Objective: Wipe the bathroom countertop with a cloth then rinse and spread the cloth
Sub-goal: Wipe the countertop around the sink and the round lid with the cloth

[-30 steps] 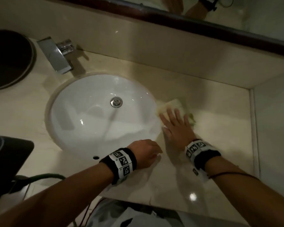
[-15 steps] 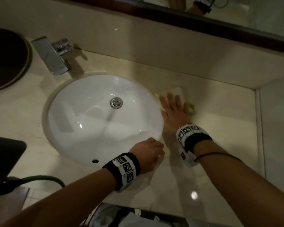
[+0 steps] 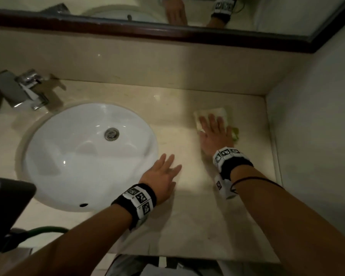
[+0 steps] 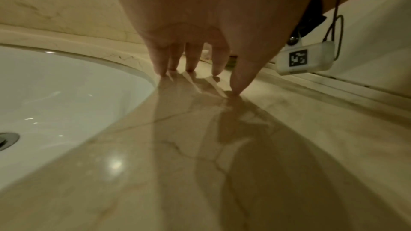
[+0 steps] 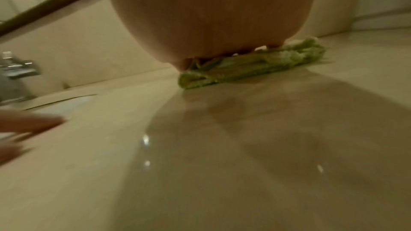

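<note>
A folded pale yellow-green cloth (image 3: 211, 113) lies on the beige marble countertop (image 3: 187, 226), to the right of the sink. My right hand (image 3: 214, 129) lies flat on it with straight fingers, pressing it down; the right wrist view shows the cloth (image 5: 251, 69) squashed under the palm. My left hand (image 3: 163, 172) rests on the bare counter beside the sink rim, fingers straight and spread. In the left wrist view its fingertips (image 4: 235, 87) touch the stone and hold nothing.
A white oval sink (image 3: 88, 156) with a metal drain (image 3: 111, 133) fills the left half. A chrome faucet (image 3: 26, 90) stands at its back left. A backsplash and mirror (image 3: 167, 8) run behind; a side wall (image 3: 311, 156) closes the right end.
My right hand has slid the cloth to the right, away from the sink rim and toward the side wall. My left hand has uncurled and now lies flat on the counter.
</note>
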